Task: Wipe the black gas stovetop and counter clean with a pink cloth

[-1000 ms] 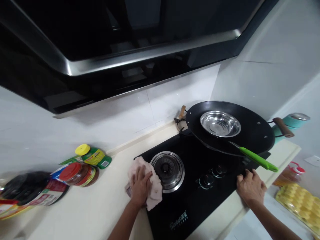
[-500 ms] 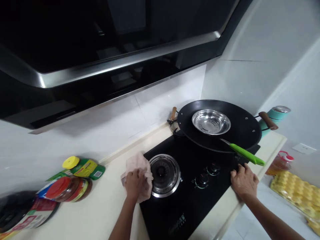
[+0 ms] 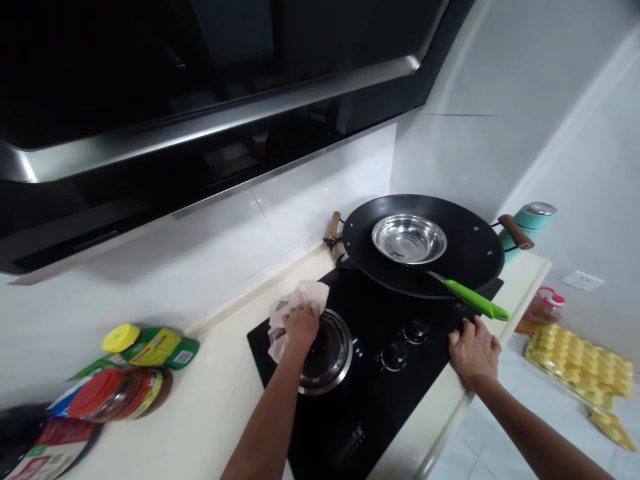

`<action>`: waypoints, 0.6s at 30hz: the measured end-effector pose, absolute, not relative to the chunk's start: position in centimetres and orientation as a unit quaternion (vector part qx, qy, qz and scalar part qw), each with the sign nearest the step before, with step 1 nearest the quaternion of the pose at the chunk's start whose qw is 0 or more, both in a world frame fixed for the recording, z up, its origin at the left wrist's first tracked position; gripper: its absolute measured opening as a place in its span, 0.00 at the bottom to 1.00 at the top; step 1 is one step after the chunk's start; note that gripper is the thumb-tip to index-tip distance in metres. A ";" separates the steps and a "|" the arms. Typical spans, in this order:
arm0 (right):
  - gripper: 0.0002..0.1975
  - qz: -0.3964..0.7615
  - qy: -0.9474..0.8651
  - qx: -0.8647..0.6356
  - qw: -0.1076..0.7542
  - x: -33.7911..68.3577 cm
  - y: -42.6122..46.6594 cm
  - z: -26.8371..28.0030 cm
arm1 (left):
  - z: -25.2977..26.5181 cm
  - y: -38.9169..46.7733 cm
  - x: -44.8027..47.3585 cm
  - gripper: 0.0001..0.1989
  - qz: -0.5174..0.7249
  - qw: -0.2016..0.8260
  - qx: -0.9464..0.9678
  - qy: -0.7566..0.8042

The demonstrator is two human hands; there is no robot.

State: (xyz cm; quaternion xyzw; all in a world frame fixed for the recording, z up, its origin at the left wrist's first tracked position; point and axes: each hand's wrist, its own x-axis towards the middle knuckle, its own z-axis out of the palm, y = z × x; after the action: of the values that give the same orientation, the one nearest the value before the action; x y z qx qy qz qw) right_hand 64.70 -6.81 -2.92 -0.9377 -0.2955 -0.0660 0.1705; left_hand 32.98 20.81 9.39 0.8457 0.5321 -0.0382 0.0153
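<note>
My left hand (image 3: 303, 325) is closed on a pale pink cloth (image 3: 309, 293), bunched at the back left of the near burner (image 3: 342, 343) on the black gas stove (image 3: 325, 437). The hand and forearm hide part of that burner. At the stove's front edge my right hand (image 3: 475, 351) lies with spread fingers, resting on the glass and counter rim with nothing in it. Just beyond that hand juts the green handle (image 3: 475, 299) of a utensil whose head is hidden under a steel bowl (image 3: 409, 238). Both sit in a large black wok (image 3: 463, 230) on the far side.
Low overhead hangs a black range hood (image 3: 150, 160). Left on the counter (image 3: 200, 413) are a green bottle with yellow cap (image 3: 165, 347), a red-lidded jar (image 3: 105, 393) and a dark container (image 3: 55, 447). Yellow egg trays (image 3: 575, 360) and a red-capped jug (image 3: 543, 310) stand at right.
My left hand has moved the cloth from the counter at the stove's left edge onto the glass behind the burner. My right hand stays at the front edge; the view has shifted slightly right.
</note>
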 end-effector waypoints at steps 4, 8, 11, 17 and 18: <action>0.30 -0.063 -0.293 -0.938 0.173 64.6 -6.8 -2.7 | 8.9 19.8 35.7 0.21 -0.011 -0.002 0.869 0.494; 0.30 -0.060 -0.291 -0.940 0.167 64.6 -6.8 -2.7 | 7.7 16.9 37.4 0.19 0.029 0.003 0.904 0.427; 0.30 -0.056 -0.286 -0.942 0.166 64.7 -6.8 -2.9 | 6.6 13.8 37.6 0.14 0.066 0.013 0.926 0.372; 0.30 -0.056 -0.284 -0.941 0.175 65.0 -6.9 -3.3 | 5.3 8.8 35.0 0.13 0.139 0.031 0.944 0.299; 0.30 -0.057 -0.285 -0.941 0.174 65.0 -6.9 -3.4 | 5.3 8.3 34.3 0.13 0.147 0.034 0.944 0.293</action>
State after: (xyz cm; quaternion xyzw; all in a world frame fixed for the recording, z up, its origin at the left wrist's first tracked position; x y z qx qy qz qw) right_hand 64.97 -6.89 -3.38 -0.9410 -0.2846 -0.0574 0.1739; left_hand 34.29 8.30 5.26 0.9443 0.2927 0.1468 0.0342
